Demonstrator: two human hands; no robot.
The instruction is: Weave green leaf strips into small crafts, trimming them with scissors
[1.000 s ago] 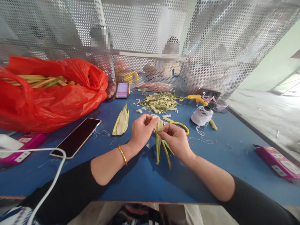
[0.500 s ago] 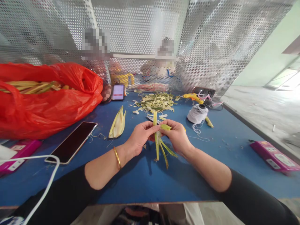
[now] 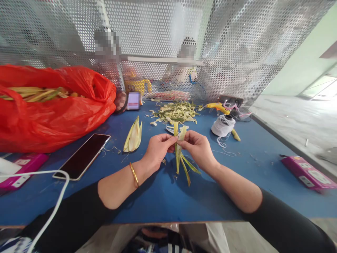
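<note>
Well, your left hand (image 3: 157, 150): it pinches the leaf strips (image 3: 177, 162) from the left side, with the thumb on top and the fingers bent.
Your right hand (image 3: 198, 147): it pinches the leaf strips from the right side, and the tips of your 2 thumbs are very near each other.
Leaf strips: they are right in front of you, between your 2 hands and over the blue table (image 3: 158, 207). 2 flat ends stick up past your thumbs, and thin ends hang down and spread apart. I cannot tell if the low ends touch the table.
Gold bracelet (image 3: 134, 174): it is around your left wrist.
Leaf pile (image 3: 176, 111): lots of little green and pale bits lie past your hands.
Pale husk (image 3: 133, 137): it lies to the left of your left hand, with its pointy end away from you.
Black phone (image 3: 83, 156): it lies flat, farther left than the husk.
Red bag (image 3: 60, 123): it sits at the far left, and long leaves (image 3: 39, 94) show in its top.
White thread (image 3: 223, 125): the roll is past your right hand, and a loose bit trails on the table.
Yellow glue gun (image 3: 218, 107): it lies just behind the roll.
</note>
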